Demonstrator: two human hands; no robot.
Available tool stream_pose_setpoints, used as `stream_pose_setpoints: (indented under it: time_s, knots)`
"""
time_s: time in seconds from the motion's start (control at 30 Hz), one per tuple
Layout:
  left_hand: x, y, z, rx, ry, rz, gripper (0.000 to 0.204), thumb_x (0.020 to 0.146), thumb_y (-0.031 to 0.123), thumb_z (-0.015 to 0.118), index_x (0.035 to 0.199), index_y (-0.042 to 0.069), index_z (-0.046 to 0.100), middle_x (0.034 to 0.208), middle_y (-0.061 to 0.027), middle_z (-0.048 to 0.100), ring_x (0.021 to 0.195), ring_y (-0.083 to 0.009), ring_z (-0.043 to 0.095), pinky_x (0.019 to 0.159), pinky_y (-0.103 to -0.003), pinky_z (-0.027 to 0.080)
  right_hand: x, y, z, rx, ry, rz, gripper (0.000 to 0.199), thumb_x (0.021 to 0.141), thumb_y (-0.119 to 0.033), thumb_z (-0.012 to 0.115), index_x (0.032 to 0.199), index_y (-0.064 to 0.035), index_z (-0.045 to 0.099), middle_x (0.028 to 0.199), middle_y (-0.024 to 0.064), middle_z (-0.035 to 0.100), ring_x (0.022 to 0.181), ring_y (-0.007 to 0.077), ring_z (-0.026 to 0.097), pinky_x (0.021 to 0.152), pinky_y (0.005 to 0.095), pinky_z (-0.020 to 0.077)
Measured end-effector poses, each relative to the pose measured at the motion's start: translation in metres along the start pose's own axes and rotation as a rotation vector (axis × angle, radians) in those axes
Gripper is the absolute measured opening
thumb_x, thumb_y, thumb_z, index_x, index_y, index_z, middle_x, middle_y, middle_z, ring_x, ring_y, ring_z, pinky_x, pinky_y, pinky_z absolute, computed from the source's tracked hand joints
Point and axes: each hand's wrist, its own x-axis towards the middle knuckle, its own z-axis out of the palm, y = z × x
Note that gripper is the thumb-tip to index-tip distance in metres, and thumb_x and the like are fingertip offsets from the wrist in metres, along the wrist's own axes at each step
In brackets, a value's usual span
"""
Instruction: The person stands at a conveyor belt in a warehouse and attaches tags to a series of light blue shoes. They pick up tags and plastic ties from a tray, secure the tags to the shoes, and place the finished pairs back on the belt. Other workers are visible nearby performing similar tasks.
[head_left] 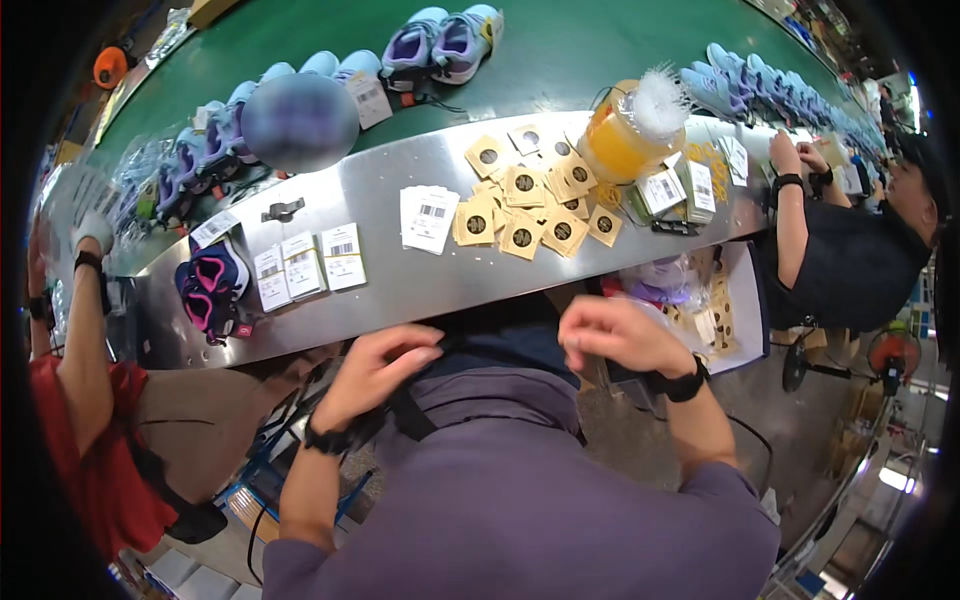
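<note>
I am keeping both hands low at the near edge of the curved steel bench (pixel 400 290), my left hand (pixel 375 370) curling pressed-together fingers onto the black strap (pixel 408 412) at my chest while my right hand (pixel 620 335) hovers half-curled, holding nothing I can make out.

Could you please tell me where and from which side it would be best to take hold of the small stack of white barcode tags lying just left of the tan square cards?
Probably by the near short edge of the white tag stack, coming from the person's side of the steel counter. The tags lie flat and slightly fanned, the tan square cards crowd their right side, and the near edge faces bare counter.
</note>
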Motion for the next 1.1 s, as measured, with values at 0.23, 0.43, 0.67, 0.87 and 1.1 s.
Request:
stream_pose_setpoints:
  time_s: [0.23, 0.43, 0.67, 0.87, 1.1]
  knots:
    - [-0.088, -0.216, -0.075, -0.46, 0.504, -0.524, 0.038, 0.094, 0.036, 0.045, 0.08, 0.005, 0.059, 0.071, -0.0037, 0.058, 0.061, -0.0119, 0.054, 0.056, -0.024, 0.043, -0.054, 0.217, 0.023, -0.628, 0.152, 0.525, 0.019, 0.09, -0.019, 0.046, 0.093, -0.0005, 0.05, 0.081, 0.0259, 0.059, 0.081, 0.043, 0.059, 0.068, 0.0482, 0.0454]
    - [-0.07, -0.332, -0.096, -0.628, 0.455, -0.784, 0.044, 0.092, 0.043, 0.044, 0.108, 0.004, 0.055, 0.096, -0.0071, 0.059, 0.091, -0.0211, 0.055, 0.081, -0.034, 0.044, -0.001, 0.352, 0.025, -0.115, 0.476, 0.415, 0.027, 0.093, -0.024, 0.044, 0.1, 0.001, 0.049, 0.082, 0.0182, 0.057, 0.075, 0.0299, 0.054, 0.07, 0.0387, 0.0431]
    - [0.03, -0.345, -0.112, -0.201, 0.289, -1.016, 0.041, 0.091, 0.039, 0.045, 0.108, 0.003, 0.054, 0.098, -0.0092, 0.059, 0.092, -0.0234, 0.055, 0.081, -0.035, 0.044, 0.002, 0.319, 0.003, 0.202, 0.143, 1.054, 0.039, 0.095, -0.028, 0.04, 0.117, 0.0018, 0.05, 0.108, 0.0078, 0.057, 0.094, 0.0163, 0.051, 0.081, 0.0331, 0.0432]
    - [0.085, -0.32, -0.152, -0.074, 0.276, -1.088, 0.039, 0.091, 0.035, 0.046, 0.109, 0.002, 0.054, 0.1, -0.0111, 0.06, 0.094, -0.0255, 0.055, 0.081, -0.036, 0.044, 0.032, 0.271, -0.01, 0.361, 0.362, 0.98, 0.035, 0.093, -0.024, 0.042, 0.115, 0.0015, 0.052, 0.11, 0.008, 0.057, 0.095, 0.0169, 0.051, 0.081, 0.0337, 0.0435]
    - [0.07, -0.322, -0.145, 0.088, 0.231, -0.97, 0.036, 0.09, 0.03, 0.048, 0.109, 0.0, 0.053, 0.102, -0.0132, 0.06, 0.095, -0.0278, 0.056, 0.082, -0.037, 0.044, 0.028, 0.276, -0.026, 0.398, 0.532, 0.77, 0.032, 0.091, -0.02, 0.044, 0.114, 0.001, 0.055, 0.111, 0.0083, 0.058, 0.097, 0.0177, 0.051, 0.081, 0.0343, 0.0439]
